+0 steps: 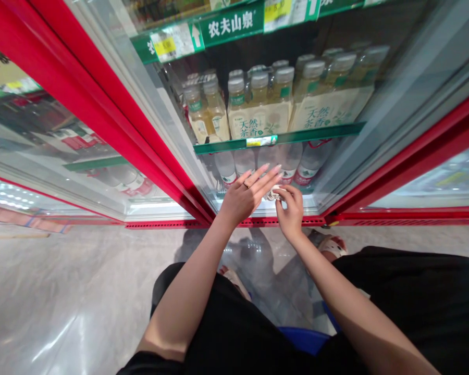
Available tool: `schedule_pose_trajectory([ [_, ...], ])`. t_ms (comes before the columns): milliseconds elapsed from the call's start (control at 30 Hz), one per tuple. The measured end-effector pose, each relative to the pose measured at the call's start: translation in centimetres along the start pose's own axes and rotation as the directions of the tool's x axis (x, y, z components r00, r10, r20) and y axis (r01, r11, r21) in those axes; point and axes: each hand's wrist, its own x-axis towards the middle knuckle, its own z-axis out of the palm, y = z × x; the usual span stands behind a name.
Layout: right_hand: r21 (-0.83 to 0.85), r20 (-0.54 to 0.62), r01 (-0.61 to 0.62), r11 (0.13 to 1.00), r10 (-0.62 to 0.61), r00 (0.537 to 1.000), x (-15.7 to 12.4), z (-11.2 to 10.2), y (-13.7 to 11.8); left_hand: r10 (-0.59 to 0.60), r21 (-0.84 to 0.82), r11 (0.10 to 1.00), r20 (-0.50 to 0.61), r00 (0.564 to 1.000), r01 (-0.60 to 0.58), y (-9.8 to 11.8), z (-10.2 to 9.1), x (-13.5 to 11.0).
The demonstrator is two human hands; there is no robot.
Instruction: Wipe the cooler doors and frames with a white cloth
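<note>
Red-framed glass cooler (82,88), left hand (246,197) flat, open; right hand (292,212) pinching crumpled pale wad (272,195)

Arms bare as far as visible. Left hand (247,197): thin ring (246,184) on one finger, long nails. Loose black clothing (414,297) across lap and torso. Light slipper (333,246) with reddish print on right foot.
</note>
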Motion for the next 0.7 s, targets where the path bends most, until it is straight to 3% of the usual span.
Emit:
schedule_pose_trajectory([
  [133, -0.004, 0.013, 0.010, 1.000, -0.010, 1.000, -0.6, -0.8, 1.1, -0.001, 0.003, 1.000, 0.004, 1.000, 0.001, 0.1, 0.2, 0.2],
  [367, -0.027, -0.142, 0.009, 1.000, -0.013, 0.990, 1.2, -2.0, 0.8, 0.000, -0.005, 1.000, -0.018, 1.000, 0.000, -0.1, 1.3, 0.5],
  [567, -0.028, -0.082, 0.025, 0.999, -0.027, 0.996, 0.9, -1.5, 0.8, 0.032, -0.010, 0.999, -0.048, 0.998, -0.033, 0.0, 1.7, 1.2],
  [700, -0.049, -0.142, -0.031, 0.998, 0.024, 0.990, 0.5, -2.3, 1.8, 0.047, -0.010, 0.999, -0.063, 0.997, -0.048, 0.0, 1.8, 1.7],
])
